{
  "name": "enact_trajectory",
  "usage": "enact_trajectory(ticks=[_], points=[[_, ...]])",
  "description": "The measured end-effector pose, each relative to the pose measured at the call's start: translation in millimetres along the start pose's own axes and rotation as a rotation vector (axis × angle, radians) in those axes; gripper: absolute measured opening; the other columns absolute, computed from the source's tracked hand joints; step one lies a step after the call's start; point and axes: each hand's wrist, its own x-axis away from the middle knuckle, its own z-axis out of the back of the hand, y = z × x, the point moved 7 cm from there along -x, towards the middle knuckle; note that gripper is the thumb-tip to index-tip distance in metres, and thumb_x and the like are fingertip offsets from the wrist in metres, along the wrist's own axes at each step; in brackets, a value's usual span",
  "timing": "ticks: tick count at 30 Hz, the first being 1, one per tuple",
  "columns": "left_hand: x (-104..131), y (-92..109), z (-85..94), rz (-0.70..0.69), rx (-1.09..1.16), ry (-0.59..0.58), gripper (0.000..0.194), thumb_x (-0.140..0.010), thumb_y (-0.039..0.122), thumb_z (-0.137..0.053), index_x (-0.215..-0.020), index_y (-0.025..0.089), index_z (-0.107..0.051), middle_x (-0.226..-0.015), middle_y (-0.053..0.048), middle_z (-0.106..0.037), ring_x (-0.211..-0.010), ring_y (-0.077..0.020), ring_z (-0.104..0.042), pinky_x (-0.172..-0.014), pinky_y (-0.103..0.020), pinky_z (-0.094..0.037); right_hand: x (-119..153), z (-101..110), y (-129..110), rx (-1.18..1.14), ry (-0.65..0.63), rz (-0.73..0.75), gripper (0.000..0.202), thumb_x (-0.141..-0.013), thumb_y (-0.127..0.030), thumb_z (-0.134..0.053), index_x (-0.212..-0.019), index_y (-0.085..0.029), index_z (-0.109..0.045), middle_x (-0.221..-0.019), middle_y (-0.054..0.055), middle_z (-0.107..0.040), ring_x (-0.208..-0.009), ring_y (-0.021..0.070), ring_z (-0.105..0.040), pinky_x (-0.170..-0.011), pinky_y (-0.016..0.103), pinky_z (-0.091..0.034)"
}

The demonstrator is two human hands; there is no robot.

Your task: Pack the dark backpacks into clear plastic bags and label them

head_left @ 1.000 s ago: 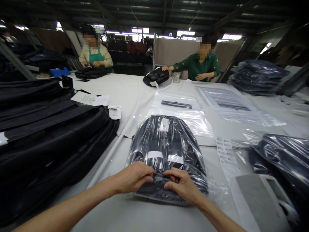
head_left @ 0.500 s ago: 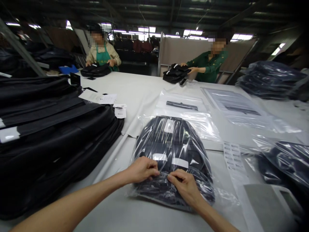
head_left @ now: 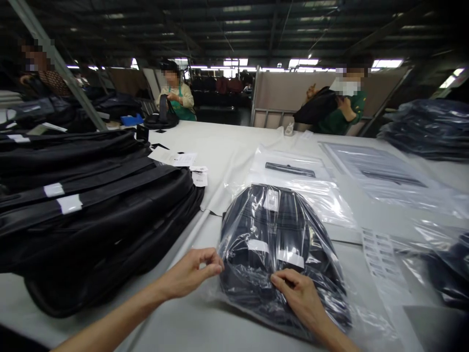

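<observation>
While the bagged backpack (head_left: pixel 278 254) lies on the white table (head_left: pixel 220 151) at 6 o'clock, the left hand (head_left: pixel 190 274) rests at its 9 o'clock edge, fingers (head_left: pixel 210 269) loosely curled, thumb and forefinger meeting on the plastic. The right hand (head_left: pixel 302 300) presses curled fingers (head_left: pixel 284 279) onto the plastic at 5 o'clock, gripping nothing firmly. The bag's near edge is hidden behind the right wrist; glare blurs the labels.
</observation>
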Motion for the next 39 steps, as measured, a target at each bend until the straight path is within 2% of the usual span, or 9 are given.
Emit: enact_trajectory(ticks=[5, 9, 11, 13, 15, 18, 22, 27, 39], points=[[-10.1, -67.7, -20.1, 0.216, 0.3, 0.265, 0.037, -0.081, 0.055, -0.048, -0.071, 0.019, -0.042, -0.046, 0.008, -0.044, -0.04, -0.008, -0.036, -0.04, -0.018, -0.029, 0.3, -0.9, 0.5, 0.007, 0.007, -0.037, 0.036, -0.083, -0.051, -0.05, -0.072, -0.022, -0.068, -0.071, 0.002, -0.066, -0.07, 0.0208, -0.059, -0.064, 0.03, -0.04], [-18.4, -93.5, -14.5, 0.25, 0.213, 0.314, 0.037, -0.08, 0.052, -0.05, -0.068, 0.018, -0.046, -0.044, 0.008, -0.039, -0.04, -0.0087, -0.035, -0.039, -0.019, -0.028, -0.9, -2.0, -1.4, 0.06, 0.016, -0.039, 0.036, -0.083, -0.051, -0.05, -0.071, -0.022, -0.068, -0.07, 0.002, -0.066, -0.068, 0.021, -0.058, -0.063, 0.031, -0.038], [-9.7, -76.3, 3.4, 0.157, -0.005, 0.404, 0.029, -0.084, 0.043, -0.047, -0.071, 0.017, -0.052, -0.057, 0.002, -0.052, -0.055, -0.0142, -0.051, -0.052, -0.025, -0.042, -1.2, -2.1, -1.9, 0.074, 0.021, -0.038, 0.037, -0.083, -0.051, -0.05, -0.071, -0.021, -0.068, -0.069, 0.002, -0.065, -0.068, 0.0208, -0.058, -0.062, 0.031, -0.038], [17.5, -36.8, 21.0, -0.025, -0.328, 0.689, 0.016, -0.087, 0.03, -0.046, -0.084, 0.018, -0.058, -0.08, -0.004, -0.06, -0.079, -0.0201, -0.058, -0.073, -0.034, -0.047, -1.3, -2.0, -2.5, 0.079, 0.025, -0.036, 0.037, -0.083, -0.051, -0.05, -0.07, -0.021, -0.067, -0.068, 0.002, -0.065, -0.067, 0.0205, -0.057, -0.062, 0.03, -0.037], [52.2, 8.8, 9.1, -0.247, -0.598, 0.935, 0.02, -0.086, 0.017, -0.046, -0.103, 0.023, -0.055, -0.097, -0.007, -0.06, -0.094, -0.023, -0.056, -0.084, -0.04, -0.045, -1.2, -1.7, -3.5, 0.082, 0.029, -0.033, 0.037, -0.083, -0.05, -0.05, -0.069, -0.021, -0.067, -0.067, 0.002, -0.064, -0.065, 0.0199, -0.057, -0.061, 0.03, -0.037], [62.4, 44.2, -60.0, -0.454, -0.813, 0.712, 0.046, -0.083, 0.01, -0.046, -0.125, 0.029, -0.044, -0.119, -0.009, -0.056, -0.116, -0.0272, -0.047, -0.092, -0.044, -0.044, -1.1, -0.2, -6.4, 0.09, 0.044, -0.027, 0.036, -0.082, -0.049, -0.051, -0.068, -0.02, -0.067, -0.063, 0.001, -0.062, -0.061, 0.0182, -0.054, -0.059, 0.029, -0.036], [31.6, 21.8, -117.7, -0.215, -1.033, 0.448, 0.081, -0.072, 0.036, -0.071, -0.14, 0.03, -0.027, -0.141, -0.016, -0.035, -0.13, -0.0432, -0.028, -0.095, -0.06, -0.039, -1.0, 1.2, -8.4, 0.042, 0.044, -0.051, 0.031, -0.08, -0.047, -0.055, -0.071, -0.02, -0.066, -0.06, -0.001, -0.059, -0.056, 0.0157, -0.05, -0.056, 0.028, -0.035], [12.1, -1.5, -120.4, -0.136, -1.053, 0.44, 0.103, -0.054, 0.058, -0.078, -0.139, 0.045, -0.022, -0.145, -0.015, -0.027, -0.129, -0.0475, -0.026, -0.091, -0.064, -0.039, -1.0, 3.6, -3.8, -0.022, 0.064, -0.096, 0.026, -0.077, -0.045, -0.06, -0.071, -0.02, -0.06, -0.058, -0.003, -0.051, -0.054, 0.0137, -0.044, -0.054, 0.026, -0.034], [10.7, -0.6, -128.9, -0.051, -1.014, 0.566, 0.093, -0.061, 0.042, -0.08, -0.137, 0.046, -0.026, -0.146, -0.014, -0.024, -0.129, -0.0475, -0.024, -0.094, -0.063, -0.034, 6.9, 5.9, -22.0, 0.181, 0.225, 0.137, 0.025, -0.085, -0.039, -0.054, -0.068, -0.02, -0.058, -0.074, 0.003, -0.054, -0.07, 0.0177, -0.053, -0.069, 0.03, -0.039]])
